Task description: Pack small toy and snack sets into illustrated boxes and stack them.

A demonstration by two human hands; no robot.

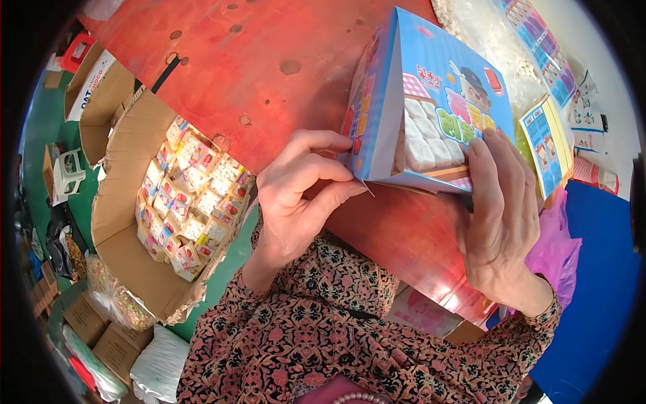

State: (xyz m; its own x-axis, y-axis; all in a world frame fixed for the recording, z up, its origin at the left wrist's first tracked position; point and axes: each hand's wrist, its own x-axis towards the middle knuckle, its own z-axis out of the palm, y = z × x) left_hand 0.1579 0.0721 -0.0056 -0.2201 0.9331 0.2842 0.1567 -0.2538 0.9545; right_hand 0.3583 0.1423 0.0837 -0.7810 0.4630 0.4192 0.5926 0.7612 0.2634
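A blue cardboard display box [441, 87], printed with a cartoon figure and white cubes, stands tilted above the red tabletop. My left hand [293, 192] pinches the lower left corner of the box, thumb and index finger closed on a thin edge or flap there. Across the printed face, at its lower right, lie the fingers of my right hand [501, 222], holding the box steady; its thumb is mostly hidden. What the box contains cannot be seen.
The red table [269, 74] has dark round marks. To the left, an open carton [128, 262] holds many small wrapped packets [195, 195]. Right of the box are a yellow-edged printed carton [545, 145], clear plastic with pale pieces [498, 47] and a pink plastic bag [558, 242].
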